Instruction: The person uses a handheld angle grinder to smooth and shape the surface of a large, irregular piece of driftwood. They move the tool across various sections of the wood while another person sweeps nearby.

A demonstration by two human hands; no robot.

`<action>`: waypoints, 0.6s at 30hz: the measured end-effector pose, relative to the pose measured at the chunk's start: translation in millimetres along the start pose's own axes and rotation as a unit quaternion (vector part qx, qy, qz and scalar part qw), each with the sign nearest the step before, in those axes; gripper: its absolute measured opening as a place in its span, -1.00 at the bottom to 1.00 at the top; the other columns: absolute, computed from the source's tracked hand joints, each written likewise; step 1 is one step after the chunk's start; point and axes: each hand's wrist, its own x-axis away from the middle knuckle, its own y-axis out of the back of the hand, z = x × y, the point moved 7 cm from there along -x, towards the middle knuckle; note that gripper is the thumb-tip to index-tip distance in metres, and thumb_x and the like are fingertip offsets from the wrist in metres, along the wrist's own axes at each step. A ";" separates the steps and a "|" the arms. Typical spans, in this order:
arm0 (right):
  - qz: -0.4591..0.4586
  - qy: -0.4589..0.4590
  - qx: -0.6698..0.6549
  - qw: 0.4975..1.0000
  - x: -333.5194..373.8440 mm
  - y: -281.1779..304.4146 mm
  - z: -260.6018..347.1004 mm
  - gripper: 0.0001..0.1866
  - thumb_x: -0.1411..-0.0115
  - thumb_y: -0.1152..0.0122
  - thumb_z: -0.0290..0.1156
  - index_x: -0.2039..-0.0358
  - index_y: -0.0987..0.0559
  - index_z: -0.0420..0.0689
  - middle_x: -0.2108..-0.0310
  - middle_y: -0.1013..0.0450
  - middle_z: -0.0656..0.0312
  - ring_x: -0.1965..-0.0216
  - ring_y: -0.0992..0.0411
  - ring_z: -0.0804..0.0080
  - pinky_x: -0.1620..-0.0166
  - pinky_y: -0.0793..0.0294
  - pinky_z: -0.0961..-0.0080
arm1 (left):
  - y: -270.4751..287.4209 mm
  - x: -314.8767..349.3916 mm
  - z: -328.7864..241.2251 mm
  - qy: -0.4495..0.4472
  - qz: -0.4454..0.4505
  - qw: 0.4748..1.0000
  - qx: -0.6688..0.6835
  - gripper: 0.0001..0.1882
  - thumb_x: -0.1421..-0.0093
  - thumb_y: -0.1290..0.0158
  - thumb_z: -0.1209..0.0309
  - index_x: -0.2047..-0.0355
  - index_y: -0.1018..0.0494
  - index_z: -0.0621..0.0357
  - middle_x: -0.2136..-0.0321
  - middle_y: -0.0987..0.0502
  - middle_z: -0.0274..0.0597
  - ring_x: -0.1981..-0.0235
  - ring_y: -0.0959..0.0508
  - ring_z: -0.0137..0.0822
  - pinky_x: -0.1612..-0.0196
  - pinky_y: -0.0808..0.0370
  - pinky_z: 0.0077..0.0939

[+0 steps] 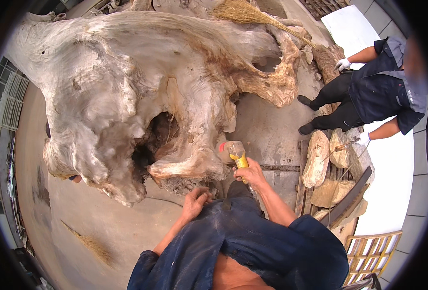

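Angle grinder (238,153) head just beside the weathered tree stump (122,92) — contact unclear.
From my remote seat, the stump lies ahead-left of the 2 hands; my right hand (253,175) wraps the grinder, long axis pointing forward; left hand (194,204) half-curled — I can't tell what it holds.

- The left hand (194,204) has its fingers bent, and some fingertips are hidden; I cannot tell if they touch the wood (103,72).
- The right hand (251,174) covers a part of the yellow grip of the power tool (237,155).
- Inside the hollow (144,157) it is too dark to see the bottom.
- The head of the co-worker (368,94) is blurred.
- The thin tool (345,144) in the co-worker's hand is too small to recognise.
- The upper broom (238,12) is cut by the top edge.
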 end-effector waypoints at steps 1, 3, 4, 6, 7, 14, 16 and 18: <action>0.005 -0.006 0.005 1.000 -4.3 3.8 7.5 -0.39 -0.02 -0.31 -0.48 -0.16 -0.50 -0.25 0.17 -0.59 0.14 0.29 -0.59 0.42 0.21 -0.63 0.42 | -1.5 -3.3 6.0 -0.002 -0.004 1.000 0.017 -0.57 -0.38 0.01 0.46 -0.18 -0.45 0.49 0.18 -0.67 -0.11 0.22 -0.66 -0.34 0.11 -0.59 -0.44; 0.012 -0.007 0.007 1.000 -18.8 12.3 19.1 -0.37 -0.02 -0.31 -0.48 -0.17 -0.49 -0.24 0.17 -0.59 0.14 0.30 -0.60 0.42 0.21 -0.63 0.42 | -10.8 -8.1 7.4 -0.001 -0.014 0.999 0.049 -0.57 -0.38 -0.01 0.45 -0.19 -0.44 0.49 0.16 -0.67 -0.08 0.24 -0.66 -0.35 0.11 -0.59 -0.44; 0.016 -0.009 0.007 1.000 -27.8 17.3 24.6 -0.37 -0.02 -0.31 -0.48 -0.17 -0.49 -0.24 0.17 -0.59 0.14 0.30 -0.60 0.42 0.22 -0.63 0.42 | -16.8 -11.6 2.9 0.002 -0.022 0.999 0.045 -0.57 -0.39 -0.01 0.45 -0.18 -0.44 0.49 0.15 -0.67 -0.08 0.24 -0.66 -0.35 0.11 -0.59 -0.44; 0.026 -0.016 0.010 0.999 -48.3 31.6 33.0 -0.35 -0.01 -0.31 -0.51 -0.19 -0.47 -0.23 0.18 -0.60 0.14 0.30 -0.60 0.42 0.24 -0.63 0.44 | -31.5 -20.3 -6.5 0.012 -0.040 0.998 0.037 -0.57 -0.39 -0.01 0.44 -0.18 -0.45 0.49 0.15 -0.67 -0.07 0.25 -0.66 -0.35 0.11 -0.58 -0.45; 0.035 -0.016 0.015 0.999 -58.5 34.5 41.8 -0.35 -0.01 -0.31 -0.52 -0.19 -0.47 -0.23 0.18 -0.60 0.14 0.31 -0.60 0.42 0.25 -0.63 0.45 | -35.3 -26.7 -1.5 0.013 -0.058 0.997 0.058 -0.57 -0.38 -0.02 0.44 -0.18 -0.45 0.48 0.14 -0.67 -0.07 0.25 -0.67 -0.34 0.12 -0.58 -0.45; 0.100 0.009 0.045 0.994 -108.6 52.3 102.0 -0.46 0.02 -0.30 -0.57 -0.05 -0.50 -0.29 0.26 -0.59 0.13 0.41 -0.56 0.45 0.37 -0.56 0.49 | -83.5 -44.7 -7.8 0.009 -0.131 0.982 0.138 -0.58 -0.43 -0.04 0.41 -0.20 -0.42 0.45 0.13 -0.66 -0.03 0.20 -0.68 -0.29 0.10 -0.60 -0.40; 0.109 -0.004 0.050 0.993 -116.5 55.0 114.2 -0.53 0.05 -0.32 -0.56 0.05 -0.53 -0.28 0.31 -0.58 0.19 0.44 -0.52 0.51 0.39 -0.54 0.52 | -96.5 -42.9 -24.8 0.031 -0.146 0.978 0.144 -0.59 -0.41 -0.01 0.46 -0.18 -0.43 0.48 0.19 -0.67 -0.03 0.22 -0.68 -0.28 0.09 -0.61 -0.41; 0.137 0.014 0.054 0.989 -127.0 56.3 119.7 -0.54 0.05 -0.31 -0.56 0.06 -0.53 -0.26 0.33 -0.57 0.19 0.46 -0.52 0.49 0.42 -0.52 0.51 | -107.3 -44.9 -19.3 0.043 -0.150 0.978 0.140 -0.60 -0.38 0.02 0.50 -0.16 -0.44 0.50 0.21 -0.67 -0.04 0.23 -0.68 -0.29 0.06 -0.60 -0.43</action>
